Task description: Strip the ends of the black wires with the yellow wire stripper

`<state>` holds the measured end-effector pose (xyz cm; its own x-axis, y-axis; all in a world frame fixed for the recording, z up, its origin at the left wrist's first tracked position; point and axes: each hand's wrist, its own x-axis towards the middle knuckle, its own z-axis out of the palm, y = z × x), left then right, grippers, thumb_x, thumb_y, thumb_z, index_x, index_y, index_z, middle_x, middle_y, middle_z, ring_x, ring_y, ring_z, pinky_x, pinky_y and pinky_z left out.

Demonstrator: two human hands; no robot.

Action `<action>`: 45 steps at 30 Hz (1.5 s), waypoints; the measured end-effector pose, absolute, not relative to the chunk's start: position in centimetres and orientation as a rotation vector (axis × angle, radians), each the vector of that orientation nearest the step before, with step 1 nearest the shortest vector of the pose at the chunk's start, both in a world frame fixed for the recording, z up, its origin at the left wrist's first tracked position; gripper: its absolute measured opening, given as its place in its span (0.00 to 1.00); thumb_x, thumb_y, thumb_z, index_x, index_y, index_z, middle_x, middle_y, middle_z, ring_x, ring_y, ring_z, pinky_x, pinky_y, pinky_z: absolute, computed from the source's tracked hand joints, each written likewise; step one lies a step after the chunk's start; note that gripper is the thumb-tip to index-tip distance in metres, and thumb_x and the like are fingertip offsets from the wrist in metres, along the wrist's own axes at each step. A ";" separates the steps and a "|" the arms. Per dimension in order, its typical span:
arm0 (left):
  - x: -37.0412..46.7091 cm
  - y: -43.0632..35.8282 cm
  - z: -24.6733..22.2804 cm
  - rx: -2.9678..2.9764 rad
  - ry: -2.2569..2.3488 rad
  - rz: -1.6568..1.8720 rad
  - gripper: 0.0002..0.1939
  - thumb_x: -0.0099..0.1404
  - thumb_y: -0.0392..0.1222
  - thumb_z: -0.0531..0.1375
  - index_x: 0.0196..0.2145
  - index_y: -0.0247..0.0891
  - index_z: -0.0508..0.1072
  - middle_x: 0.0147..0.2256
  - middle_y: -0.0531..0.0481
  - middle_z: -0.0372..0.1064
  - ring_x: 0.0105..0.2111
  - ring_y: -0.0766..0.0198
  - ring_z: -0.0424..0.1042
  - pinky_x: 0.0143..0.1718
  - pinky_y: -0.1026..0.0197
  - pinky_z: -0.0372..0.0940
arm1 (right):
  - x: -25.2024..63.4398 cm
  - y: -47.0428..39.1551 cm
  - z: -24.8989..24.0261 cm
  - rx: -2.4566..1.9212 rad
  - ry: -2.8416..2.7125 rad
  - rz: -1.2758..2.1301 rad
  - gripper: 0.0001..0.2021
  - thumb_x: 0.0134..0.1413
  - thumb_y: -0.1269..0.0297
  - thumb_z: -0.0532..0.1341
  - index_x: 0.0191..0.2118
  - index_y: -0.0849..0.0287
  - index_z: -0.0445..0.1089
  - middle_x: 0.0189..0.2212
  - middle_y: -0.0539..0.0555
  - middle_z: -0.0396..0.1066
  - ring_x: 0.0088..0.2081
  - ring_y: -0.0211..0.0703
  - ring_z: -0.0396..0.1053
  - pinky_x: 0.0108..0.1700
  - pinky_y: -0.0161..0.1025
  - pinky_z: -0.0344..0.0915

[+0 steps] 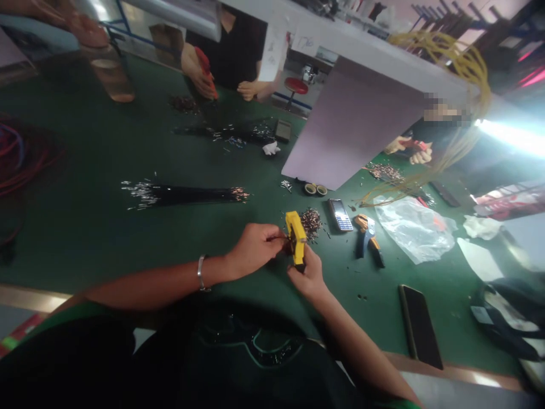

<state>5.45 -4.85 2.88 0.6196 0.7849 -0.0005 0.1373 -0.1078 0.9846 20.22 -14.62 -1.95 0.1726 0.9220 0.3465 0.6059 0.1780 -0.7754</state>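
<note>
My right hand [310,274] is closed around the handle of a yellow crimping tool [297,233], its head pointing up and away from me. My left hand [259,250] is closed in a pinch on a thin dark wire [286,237], whose end meets the tool's near side; the exact contact is hidden. Just beyond the tool lies a heap of small metal terminals [311,222]. Left of my hands a bundle of black wires [191,195] lies flat, with silvery tips at its left end and coppery tips at its right.
To the right lie a keypad phone [339,215], an orange-and-blue wire stripper [367,237], a clear plastic bag [417,230] and a dark smartphone [420,325]. Tape rolls [315,189] sit by a white panel [353,119]. Co-workers' hands [198,72] hold red tools across the green table [238,318].
</note>
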 end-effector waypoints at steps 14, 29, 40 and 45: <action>5.4 -4.4 3.5 1.523 0.717 0.538 0.06 0.47 0.31 0.57 0.15 0.34 0.69 0.14 0.57 0.62 0.16 0.74 0.57 0.19 0.70 0.53 | 20.5 -14.9 -0.9 -1.536 -1.717 -0.008 0.32 0.40 0.71 0.56 0.56 0.61 0.57 0.44 0.62 0.69 0.44 0.54 0.69 0.44 0.50 0.70; 5.2 -4.4 3.6 1.569 0.745 0.468 0.07 0.46 0.32 0.55 0.13 0.34 0.66 0.14 0.57 0.59 0.17 0.74 0.54 0.20 0.68 0.49 | 20.4 -15.1 -2.0 -1.511 -1.725 -0.094 0.24 0.44 0.70 0.55 0.51 0.62 0.58 0.37 0.61 0.71 0.36 0.51 0.71 0.36 0.45 0.70; 5.1 -4.1 2.7 1.594 0.780 0.431 0.06 0.45 0.32 0.56 0.13 0.34 0.65 0.14 0.57 0.58 0.18 0.73 0.54 0.21 0.68 0.49 | 20.5 -15.2 -2.2 -1.577 -1.765 -0.075 0.19 0.45 0.69 0.55 0.46 0.61 0.59 0.33 0.58 0.70 0.32 0.49 0.69 0.33 0.42 0.66; 5.1 -4.0 2.4 1.609 0.777 0.435 0.06 0.44 0.31 0.54 0.13 0.34 0.65 0.14 0.57 0.58 0.18 0.74 0.54 0.21 0.68 0.49 | 20.5 -15.2 -2.6 -1.560 -1.763 -0.098 0.15 0.46 0.69 0.54 0.43 0.61 0.59 0.30 0.57 0.69 0.29 0.47 0.67 0.31 0.41 0.64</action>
